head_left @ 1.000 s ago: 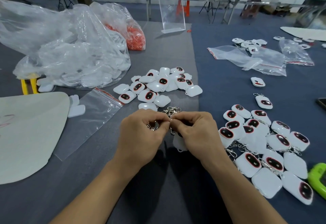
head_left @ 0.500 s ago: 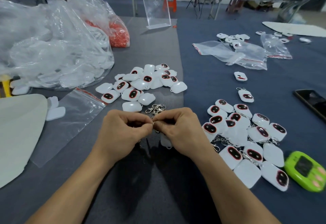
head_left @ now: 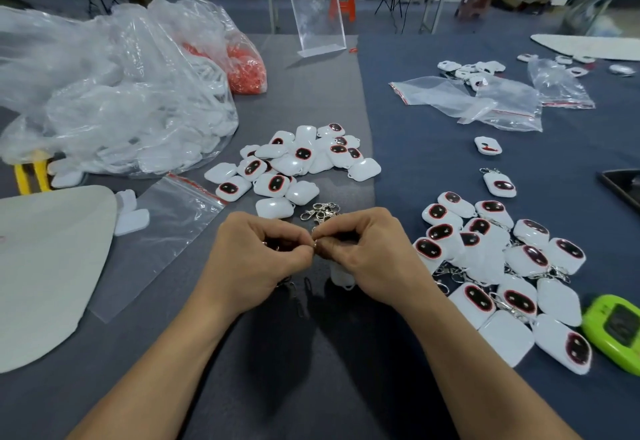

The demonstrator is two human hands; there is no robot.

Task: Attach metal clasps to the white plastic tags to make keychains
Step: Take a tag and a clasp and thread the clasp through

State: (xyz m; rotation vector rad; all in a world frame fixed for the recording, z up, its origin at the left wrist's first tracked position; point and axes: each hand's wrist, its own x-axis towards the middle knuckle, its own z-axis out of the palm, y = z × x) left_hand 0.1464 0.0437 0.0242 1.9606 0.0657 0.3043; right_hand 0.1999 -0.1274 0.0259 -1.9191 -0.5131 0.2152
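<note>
My left hand [head_left: 258,261] and my right hand [head_left: 367,257] meet fingertip to fingertip over the grey mat, pinching a small metal clasp [head_left: 314,242] between them. A white plastic tag [head_left: 341,275] hangs below my right hand, mostly hidden by it. Part of the clasp dangles under my left hand. A small heap of loose metal clasps [head_left: 320,212] lies just beyond my fingers. Behind it sits a pile of white tags without clasps [head_left: 294,165]. At the right lies a pile of tags with clasps on them [head_left: 502,266].
A large clear bag of white parts [head_left: 114,100] and an orange-filled bag [head_left: 246,68] fill the far left. An empty zip bag [head_left: 166,231] and a pale board [head_left: 45,266] lie at left. A green device [head_left: 616,332] and a phone [head_left: 623,186] sit at right. Clear bags [head_left: 485,100] lie far right.
Both hands stay together, pinching the clasp; the fingers have shifted only slightly. My view has tilted and moved a little over the table.
</note>
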